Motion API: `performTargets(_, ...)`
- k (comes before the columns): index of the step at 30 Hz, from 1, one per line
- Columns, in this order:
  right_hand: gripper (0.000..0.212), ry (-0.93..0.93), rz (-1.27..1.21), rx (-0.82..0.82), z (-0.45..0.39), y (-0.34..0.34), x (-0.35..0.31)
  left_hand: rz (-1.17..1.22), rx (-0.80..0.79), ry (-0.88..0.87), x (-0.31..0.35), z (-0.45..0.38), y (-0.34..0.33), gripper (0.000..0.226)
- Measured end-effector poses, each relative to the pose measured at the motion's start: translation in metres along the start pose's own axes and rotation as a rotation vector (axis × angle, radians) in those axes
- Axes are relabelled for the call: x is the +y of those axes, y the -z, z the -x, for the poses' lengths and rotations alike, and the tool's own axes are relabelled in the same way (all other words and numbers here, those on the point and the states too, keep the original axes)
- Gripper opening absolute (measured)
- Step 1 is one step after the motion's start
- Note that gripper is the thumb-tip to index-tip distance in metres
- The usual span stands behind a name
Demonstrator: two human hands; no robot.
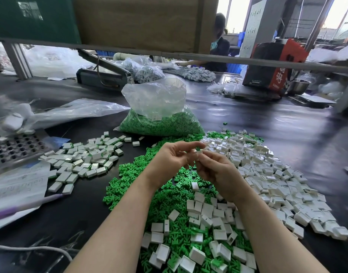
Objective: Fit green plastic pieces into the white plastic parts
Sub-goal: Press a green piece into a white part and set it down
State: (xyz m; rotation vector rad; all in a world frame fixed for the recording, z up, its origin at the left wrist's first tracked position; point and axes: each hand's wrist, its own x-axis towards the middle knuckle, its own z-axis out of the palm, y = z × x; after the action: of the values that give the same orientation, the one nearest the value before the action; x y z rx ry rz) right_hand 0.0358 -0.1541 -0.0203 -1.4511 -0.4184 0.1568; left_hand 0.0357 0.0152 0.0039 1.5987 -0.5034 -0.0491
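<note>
My left hand (174, 160) and my right hand (216, 172) meet above the middle of the table. Between their fingertips sits one small white plastic part (199, 152), pinched by my right hand, with my left fingers curled against it. Whether a green piece is inside it I cannot tell. Under my hands spreads a heap of loose green plastic pieces (141, 182). Empty white parts (271, 174) lie in a wide pile to the right and spill toward me. A separate pile of white parts with green showing (86, 156) lies to the left.
A clear bag of green pieces (161, 119) stands behind the heaps. A metal grid tray (17, 148) and papers (17, 184) lie at the left. Further back are plastic bags, a sealing machine (102, 75), a red and black box (273, 64) and another person.
</note>
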Motion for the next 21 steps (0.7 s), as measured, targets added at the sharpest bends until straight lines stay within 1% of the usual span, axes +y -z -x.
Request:
performTargets(3, 0.041, 0.015, -0.013, -0.006, -0.0002, 0.001, 0.0005, 0.051, 0.05, -0.006, -0.0007, 0.0003, -0.003, 0.025)
performTargets(8, 0.038, 0.058, 0.012, 0.017, -0.0013, -0.0002, 0.0013, 0.078, 0.076, -0.003, -0.0005, -0.0009, -0.0056, 0.029)
performTargets(11, 0.027, 0.103, 0.135, 0.063, -0.0029, -0.0024, 0.0014, 0.123, 0.125, 0.026, -0.0012, -0.0025, -0.0085, 0.026)
performTargets(14, 0.034, 0.109, 0.236, 0.062, -0.0025, -0.0051, 0.0012, 0.088, 0.162, 0.048, -0.0033, -0.0036, -0.0095, 0.015)
performTargets(16, 0.036, 0.086, 0.216, 0.061, -0.0015, -0.0046, 0.0013, 0.06, 0.174, 0.058, -0.0048, -0.0037, -0.0086, 0.009)
performTargets(19, 0.031, -0.012, 0.086, 0.013, -0.0019, -0.0022, 0.0014, 0.018, 0.163, 0.038, -0.0041, -0.0033, -0.0056, 0.008)
performTargets(21, 0.041, -0.1, -0.02, -0.016, -0.0031, -0.001, 0.0006, -0.08, 0.148, 0.01, -0.0018, -0.0042, -0.0043, 0.013)
